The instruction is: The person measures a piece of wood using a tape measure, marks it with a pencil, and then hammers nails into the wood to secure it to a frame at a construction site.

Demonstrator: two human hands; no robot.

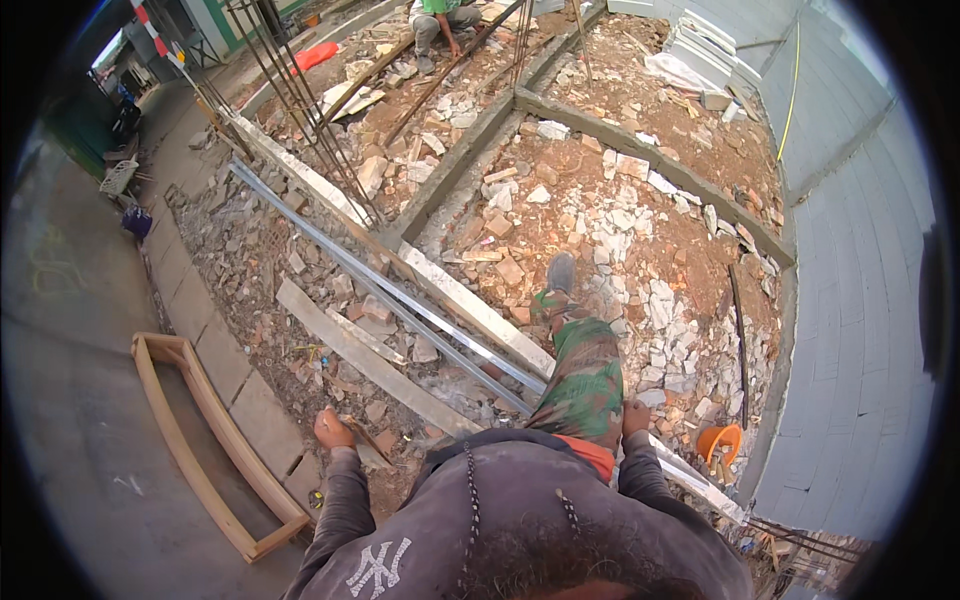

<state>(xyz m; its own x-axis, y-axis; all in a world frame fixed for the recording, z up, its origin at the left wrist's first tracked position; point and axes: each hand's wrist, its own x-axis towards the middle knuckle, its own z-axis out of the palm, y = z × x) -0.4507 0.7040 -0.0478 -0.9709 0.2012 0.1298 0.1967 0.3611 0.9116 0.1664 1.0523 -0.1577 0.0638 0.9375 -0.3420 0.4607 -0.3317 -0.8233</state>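
Note:
My left hand [333, 428] hangs out over the rubble at lower left, its fingers curled closed. A thin brownish piece [372, 446] shows right beside its fingers; whether the hand grips it is unclear. Beside my camouflage-trousered thigh [585, 375], my right hand [635, 416] is curled into a loose fist, with nothing seen sticking out of it. One grey shoe [561, 270] points forward onto the broken bricks. Shiny metal channels [400, 305] run slantwise in front of me, next to a pale concrete beam [475, 308]. A long flat board [375, 358] lies nearer my left hand.
A wooden frame [262, 470] lies on the pavement at left. An orange bucket [718, 445] stands at right by the grey block wall [850, 350]. Upright rebar [310, 120] rises at upper left. Farther off, a crouching person [440, 25] reaches toward long bars [450, 80].

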